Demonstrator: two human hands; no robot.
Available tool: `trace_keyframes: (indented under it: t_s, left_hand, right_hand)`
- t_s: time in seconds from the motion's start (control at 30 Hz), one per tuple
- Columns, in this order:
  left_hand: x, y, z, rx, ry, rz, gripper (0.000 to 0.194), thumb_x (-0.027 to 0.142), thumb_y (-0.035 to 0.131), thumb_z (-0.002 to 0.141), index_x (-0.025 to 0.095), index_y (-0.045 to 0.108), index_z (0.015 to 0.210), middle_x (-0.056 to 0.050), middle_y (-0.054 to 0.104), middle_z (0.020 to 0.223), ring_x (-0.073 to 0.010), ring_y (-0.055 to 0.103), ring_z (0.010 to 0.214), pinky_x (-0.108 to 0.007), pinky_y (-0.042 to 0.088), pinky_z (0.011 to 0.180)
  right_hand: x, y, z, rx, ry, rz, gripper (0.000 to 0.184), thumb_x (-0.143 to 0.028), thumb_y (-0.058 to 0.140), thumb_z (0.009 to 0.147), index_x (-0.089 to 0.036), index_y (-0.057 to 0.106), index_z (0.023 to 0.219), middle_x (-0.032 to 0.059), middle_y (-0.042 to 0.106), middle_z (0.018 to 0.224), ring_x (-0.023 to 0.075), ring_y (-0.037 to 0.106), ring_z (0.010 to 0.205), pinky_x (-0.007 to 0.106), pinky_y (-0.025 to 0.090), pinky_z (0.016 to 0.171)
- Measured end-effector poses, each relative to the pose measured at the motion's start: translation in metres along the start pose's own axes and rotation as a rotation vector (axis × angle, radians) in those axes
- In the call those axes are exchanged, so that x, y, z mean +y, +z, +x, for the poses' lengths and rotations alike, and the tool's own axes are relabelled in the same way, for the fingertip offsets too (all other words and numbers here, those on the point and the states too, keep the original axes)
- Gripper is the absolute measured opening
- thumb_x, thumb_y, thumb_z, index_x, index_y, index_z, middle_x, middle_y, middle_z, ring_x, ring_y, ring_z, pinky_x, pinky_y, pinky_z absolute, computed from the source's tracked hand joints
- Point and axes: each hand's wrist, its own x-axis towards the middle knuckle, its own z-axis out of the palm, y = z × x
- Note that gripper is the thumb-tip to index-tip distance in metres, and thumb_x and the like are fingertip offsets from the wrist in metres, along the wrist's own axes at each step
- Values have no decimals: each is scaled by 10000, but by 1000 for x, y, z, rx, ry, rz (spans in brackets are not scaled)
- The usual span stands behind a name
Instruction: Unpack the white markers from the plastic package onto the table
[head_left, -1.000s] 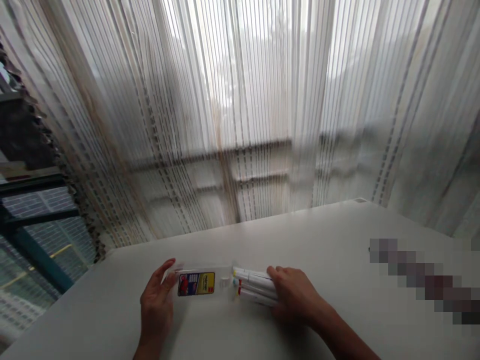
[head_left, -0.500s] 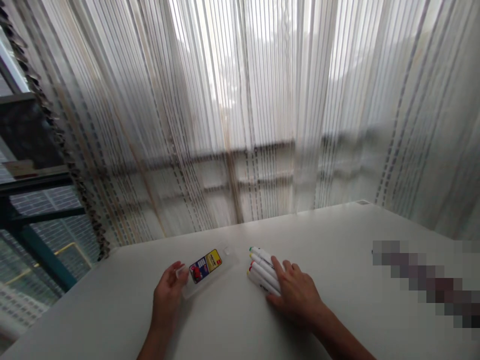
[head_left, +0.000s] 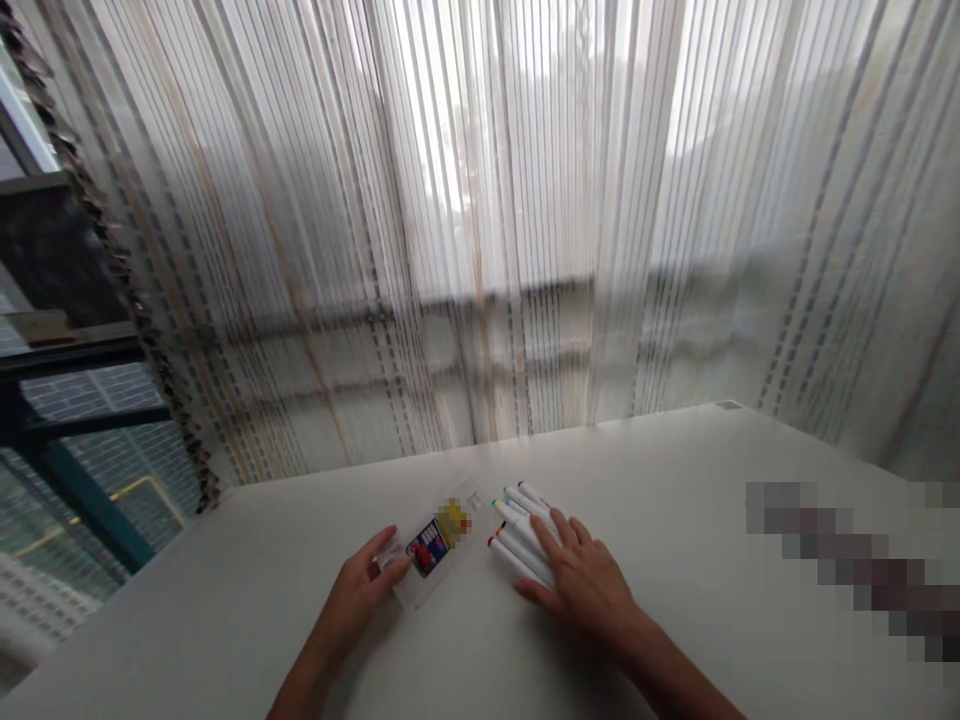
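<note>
A clear plastic case [head_left: 420, 590] with a dark blue and yellow label lies tilted on the white table. My left hand [head_left: 365, 580] grips its near left end between thumb and fingers. To the right is a loose bunch of several white markers [head_left: 517, 535], their coloured ends pointing up and left; red, yellow, green and purple tips show. My right hand [head_left: 585, 575] is closed over the bunch from above, thumb on the near side and fingers across the top. The markers' back ends are hidden under my palm.
The white table [head_left: 675, 480] reaches to a sheer striped curtain [head_left: 480, 250] along its far edge. A small grey patch [head_left: 728, 406] marks the far right corner. At the right, a blurred-out long shape [head_left: 862, 570] lies across the tabletop. Window framing [head_left: 75, 430] shows at the left.
My left hand and the case have moved right, nearer the markers. The markers have fanned and shifted under my right hand, and a purple tip now shows.
</note>
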Motion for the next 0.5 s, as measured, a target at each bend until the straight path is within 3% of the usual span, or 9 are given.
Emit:
trace_keyframes:
  t_s: [0.07,0.27,0.5]
  left_hand:
    - [3,2,-1,-25,-61,-137,581,375,803,638,147,602,1133,-108,697,1046,-223,674,840,-270,546,648]
    - [9,14,-8,-119,29,-523,547,284,839,591,168,582,1060,-88,677,1074,-235,637,977,-320,537,811]
    - [-11,13,2,-84,48,-295,617,263,850,538,171,530,1059,-83,652,1092,-264,593,1069,-351,451,932]
  right_hand:
    - [0,1,0,-4,6,-22,703,-521,529,844,-180,341,1429,172,277,1490,372,276,1340,523,293,1044]
    - [0,2,1,-13,5,-49,683,-540,472,868,-199,319,1439,158,240,1507,371,261,1348,527,313,1031]
    - [-1,3,-1,-4,5,-17,634,-445,504,867,-171,358,1419,178,257,1496,379,263,1345,535,298,1038]
